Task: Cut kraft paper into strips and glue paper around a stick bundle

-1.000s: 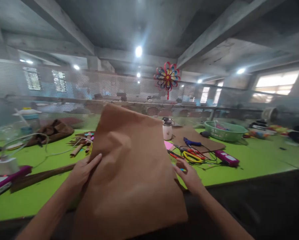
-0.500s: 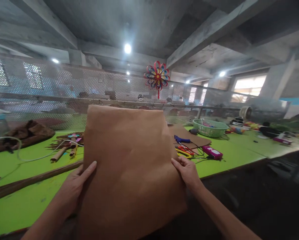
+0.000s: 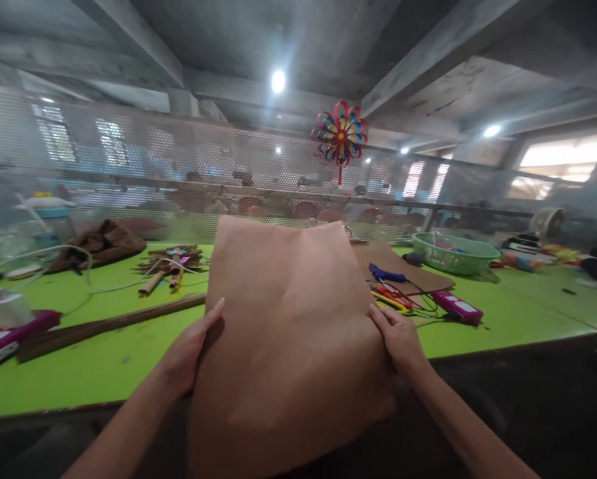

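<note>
A large sheet of brown kraft paper (image 3: pixel 288 332) hangs tilted in front of me, over the near edge of the green table (image 3: pixel 103 372). My left hand (image 3: pixel 191 349) grips its left edge, thumb on the face and fingers hidden behind. On the opposite edge, my right hand (image 3: pixel 398 336) pinches the paper between thumb and fingers. Just past my right hand lie a blue glue gun (image 3: pixel 387 273) and yellow-handled scissors (image 3: pixel 392 303). To the left of the sheet is a long, narrow brown strip (image 3: pixel 113 327).
Brown paper rolls (image 3: pixel 152 283) and a spiky brown piece lie behind the strip. A purple power strip (image 3: pixel 458 307) is at right, with a green basket (image 3: pixel 455 253) behind it. Another power strip (image 3: pixel 33 329) is at left. A perforated screen (image 3: pixel 258 159) holds a pinwheel flower (image 3: pixel 341 136).
The view has turned left, so the table things appear farther right. The paper's top edge now sags in the middle and leans farther back. Both hands keep their hold.
</note>
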Motion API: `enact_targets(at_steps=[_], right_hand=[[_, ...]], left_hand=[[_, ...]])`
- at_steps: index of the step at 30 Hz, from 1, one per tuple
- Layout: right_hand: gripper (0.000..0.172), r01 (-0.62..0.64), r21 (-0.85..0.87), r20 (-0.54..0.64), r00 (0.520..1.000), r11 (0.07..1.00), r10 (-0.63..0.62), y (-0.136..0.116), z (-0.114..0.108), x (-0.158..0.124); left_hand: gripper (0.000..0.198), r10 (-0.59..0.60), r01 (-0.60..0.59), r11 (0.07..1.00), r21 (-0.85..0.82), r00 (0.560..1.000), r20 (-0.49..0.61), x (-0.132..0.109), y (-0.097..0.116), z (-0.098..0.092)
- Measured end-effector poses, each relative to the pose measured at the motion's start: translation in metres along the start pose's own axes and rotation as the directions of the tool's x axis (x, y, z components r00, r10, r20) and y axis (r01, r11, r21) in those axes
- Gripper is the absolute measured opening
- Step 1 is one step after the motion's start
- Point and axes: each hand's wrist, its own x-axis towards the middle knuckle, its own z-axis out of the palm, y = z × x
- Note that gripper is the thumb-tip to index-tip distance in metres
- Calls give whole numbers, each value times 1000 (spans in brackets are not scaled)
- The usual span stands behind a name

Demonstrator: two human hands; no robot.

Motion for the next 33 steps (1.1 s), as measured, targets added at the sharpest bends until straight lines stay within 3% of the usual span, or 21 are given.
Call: enact_targets(at_steps=[7, 14, 20, 22, 24, 27, 29, 33], right_hand=[[46, 2, -193, -28, 1000, 981, -8, -4, 17, 3], [44, -162, -273, -31, 987, 948, 160, 7, 14, 13], [44, -175, -290, -53, 985, 941, 167, 6, 18, 13], [45, -206, -289, -47, 978, 935, 201, 7, 18, 14], [47, -234, -286, -16, 971, 929, 239, 10, 17, 17], [40, -141, -308, 85, 981, 941, 175, 18, 14, 21], [35, -66, -330, 130, 985, 942, 115, 22, 14, 23], [42, -78, -375, 152, 978, 924, 144, 19, 19, 21]], left_hand=[[64, 74, -68, 996, -65, 993, 97, -3, 1, -12], [59, 109, -66, 976, -208, 973, 202, -4, -5, -19], [56, 110, -41, 956, -291, 968, 224, -1, -10, -21], [54, 129, -67, 953, -294, 972, 197, 2, -14, -21], [51, 181, -153, 954, -258, 979, 90, 4, -17, -20], [46, 354, -362, 929, -79, 930, -95, 4, -19, -17], [45, 412, -409, 911, 45, 904, -113, 1, -20, -15], [51, 399, -382, 909, 166, 914, -81, -1, -17, -16]])
